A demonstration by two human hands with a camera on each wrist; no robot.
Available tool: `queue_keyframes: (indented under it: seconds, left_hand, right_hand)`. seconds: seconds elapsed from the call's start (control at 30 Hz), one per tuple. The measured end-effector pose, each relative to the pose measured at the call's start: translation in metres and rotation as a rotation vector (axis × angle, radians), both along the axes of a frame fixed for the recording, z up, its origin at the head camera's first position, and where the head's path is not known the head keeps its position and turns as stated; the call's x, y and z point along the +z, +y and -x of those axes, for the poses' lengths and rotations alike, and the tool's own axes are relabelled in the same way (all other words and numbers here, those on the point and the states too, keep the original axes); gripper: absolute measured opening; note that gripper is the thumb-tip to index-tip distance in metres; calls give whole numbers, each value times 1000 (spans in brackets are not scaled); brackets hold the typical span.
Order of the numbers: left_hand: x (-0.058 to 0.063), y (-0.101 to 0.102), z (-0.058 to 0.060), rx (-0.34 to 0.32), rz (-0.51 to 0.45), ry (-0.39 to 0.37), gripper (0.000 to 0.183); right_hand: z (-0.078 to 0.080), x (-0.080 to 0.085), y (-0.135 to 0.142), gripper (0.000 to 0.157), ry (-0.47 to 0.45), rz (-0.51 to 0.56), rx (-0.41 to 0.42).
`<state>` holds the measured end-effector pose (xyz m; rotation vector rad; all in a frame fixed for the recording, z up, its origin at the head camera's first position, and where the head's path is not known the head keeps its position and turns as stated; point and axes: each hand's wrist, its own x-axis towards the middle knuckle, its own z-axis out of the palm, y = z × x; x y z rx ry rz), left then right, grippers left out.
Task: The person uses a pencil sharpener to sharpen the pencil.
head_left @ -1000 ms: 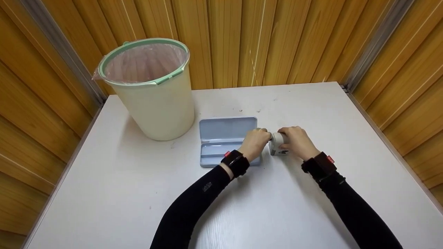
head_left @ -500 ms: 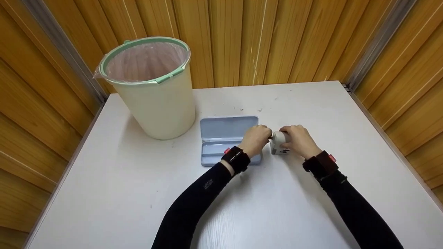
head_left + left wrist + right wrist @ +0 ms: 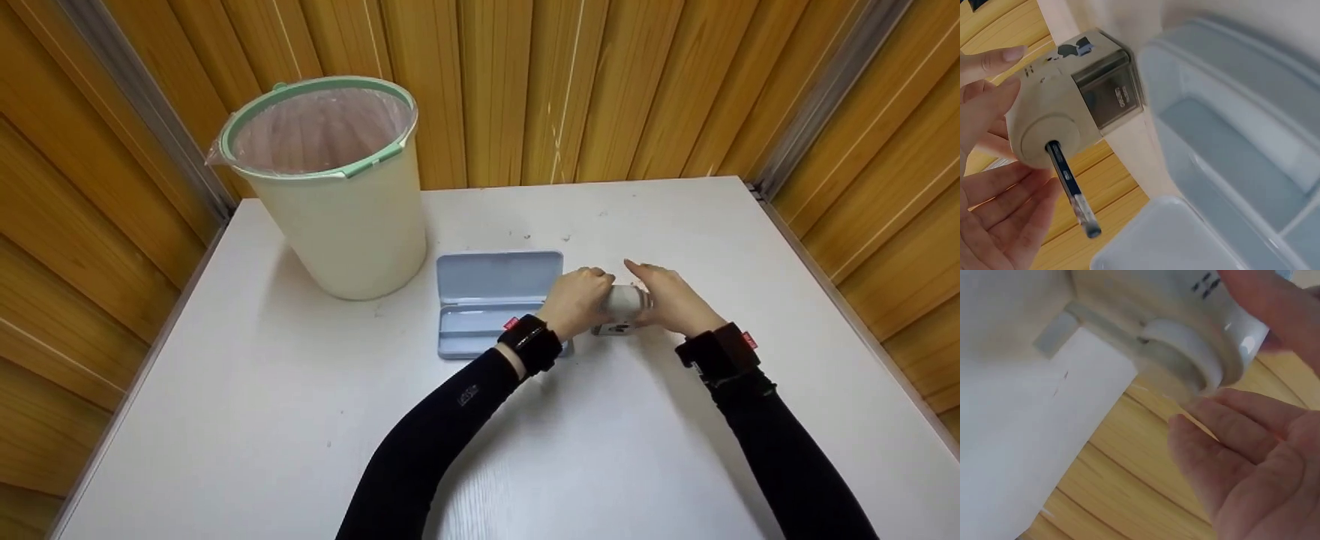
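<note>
Cream pencil sharpener between two hands, dark pencil in its hole

Sharpener point(image 3: 1053, 98): right of centre in the head view, smooth hard shell with rounded edges, dark printed marks on one face, see-through smoky box point(image 3: 1111, 95) with squared corners at one side. Pencil point(image 3: 1067, 177) sticks out of the round front, slim and dark with pale lettering, silvery worn patch near its blunt end (lower left of the left wrist view). Left hand point(image 3: 577, 301) grips the sharpener, fingers bent over its side. Right hand point(image 3: 679, 300) is at the other side, fingers and thumb spread apart around the crank point(image 3: 1171, 371), a rounded plastic arm (blurred, so can't tell if the fingertips touch it). Also can't tell whether the sharpener's base meets the table.

Pencil case point(image 3: 499, 277), centre of the head view: pale blue, smooth, rounded corners, lid folded back, long shallow compartments split by a thin ridge. Bin point(image 3: 360, 232), upper left: cream tapered bucket, green ring rim, thin crinkled pinkish liner point(image 3: 322, 135) spilling over the edge. Table point(image 3: 300, 412): white, faint grain, few specks. Wall point(image 3: 495, 90) across the top: yellow-brown wood-look panels, vertical grooves. Sleeves point(image 3: 439, 427) black, close-fitting fabric.
</note>
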<state>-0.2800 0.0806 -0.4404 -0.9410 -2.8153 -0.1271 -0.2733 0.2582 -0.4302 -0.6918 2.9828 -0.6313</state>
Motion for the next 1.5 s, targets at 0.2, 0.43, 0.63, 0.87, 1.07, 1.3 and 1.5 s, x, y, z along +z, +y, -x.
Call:
queue_keyframes:
  seconds: [0.2,0.43,0.63,0.87,1.07,1.3,1.5]
  left_hand:
    - [-2,14,3,-59,23,9,41]
    - [-6,20,4,-59,23,-20,40]
    - [-11,25,2,-42,62,43,34]
    - [-11,30,0,10,84,64,27]
    - [-8,35,-2,39,92,59,17]
    - [-9,37,-4,59,65,97,13]
    - [-9,38,-5,78,72,130,15]
  right_hand:
    - [6,-9,15,44,-75,-44,-107]
    - [15,-26,21,11,-162,-3,-159]
    - [16,-34,23,7,-184,8,-184]
    - [11,-36,25,12,-180,57,-175]
    - [6,-37,27,9,-141,70,-163]
    - [1,-37,29,10,-135,84,-119]
    - [-6,-29,31,10,-189,93,-81]
